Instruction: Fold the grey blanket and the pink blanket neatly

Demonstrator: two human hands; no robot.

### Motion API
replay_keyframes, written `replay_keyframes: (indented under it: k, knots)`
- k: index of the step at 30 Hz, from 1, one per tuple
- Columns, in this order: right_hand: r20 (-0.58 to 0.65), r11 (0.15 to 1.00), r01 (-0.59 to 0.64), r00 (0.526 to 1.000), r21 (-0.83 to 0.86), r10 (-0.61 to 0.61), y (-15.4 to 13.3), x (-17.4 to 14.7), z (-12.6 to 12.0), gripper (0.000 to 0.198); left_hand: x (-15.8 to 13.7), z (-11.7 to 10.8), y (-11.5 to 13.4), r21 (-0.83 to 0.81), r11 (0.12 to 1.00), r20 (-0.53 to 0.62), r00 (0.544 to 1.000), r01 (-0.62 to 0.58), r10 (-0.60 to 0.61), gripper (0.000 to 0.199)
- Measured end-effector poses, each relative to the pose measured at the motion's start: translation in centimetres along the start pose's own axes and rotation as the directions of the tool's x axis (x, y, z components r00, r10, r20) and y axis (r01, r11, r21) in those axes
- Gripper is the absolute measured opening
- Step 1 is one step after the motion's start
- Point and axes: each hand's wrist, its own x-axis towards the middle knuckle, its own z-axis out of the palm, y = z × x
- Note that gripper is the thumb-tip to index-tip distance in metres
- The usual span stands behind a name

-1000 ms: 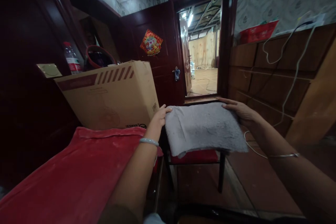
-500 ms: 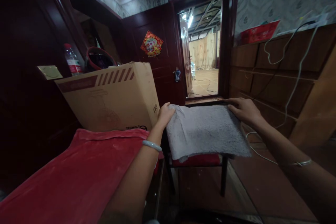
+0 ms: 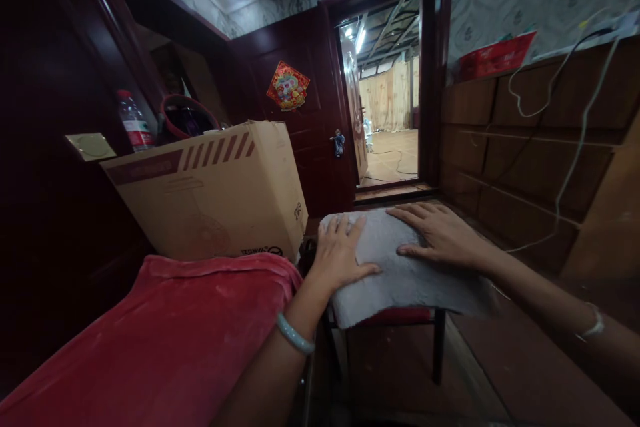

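A grey fuzzy cloth (image 3: 385,287) lies spread over the seat of a dark-framed chair (image 3: 439,347), whose red seat shows under the cloth's front edge. My left hand (image 3: 343,253) rests flat on the cloth's left part, fingers spread and thumb pointing right. My right hand (image 3: 435,233) lies on its right part with the fingers stretched out to the left. Neither hand grips the cloth. Its right corner is slightly blurred.
A red cloth cover (image 3: 165,340) fills the lower left. Behind it stands a large cardboard box (image 3: 215,200), with a bottle (image 3: 135,123) near its top. Wooden drawers (image 3: 540,113) with hanging white cables (image 3: 575,147) line the right. A doorway opens ahead.
Both hands have let go of the cloth's far corners and now lie flat on top of it. My right hand has moved left, and the cloth sits lower in view.
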Motion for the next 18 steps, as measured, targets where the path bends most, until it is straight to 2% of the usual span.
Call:
replay_keyframes:
  k: [6,11,15,18]
  knots:
    - [-0.06,0.995,-0.061,0.997,-0.073,0.056,-1.0,-0.6,0.5,0.08,0.7,0.6,-1.7,0.023,0.995,0.054,0.994,-0.098,0.096,0.105]
    - [-0.06,0.996,-0.059,0.997,-0.069,0.055,-0.8,-0.5,0.5,0.08,0.2,0.7,-1.7,0.07,0.992,0.02,0.995,-0.104,0.102,0.103]
    - [-0.056,0.998,-0.041,0.998,-0.044,0.038,-0.4,-0.4,0.9,0.081,-2.7,0.9,-2.2,0.064,0.994,-0.006,0.996,-0.085,0.086,0.092]
    - [-0.066,0.999,-0.049,0.997,-0.001,0.049,-0.2,-0.5,1.2,0.081,-7.1,0.4,-3.3,0.057,0.998,0.002,1.0,-0.004,0.004,0.079]
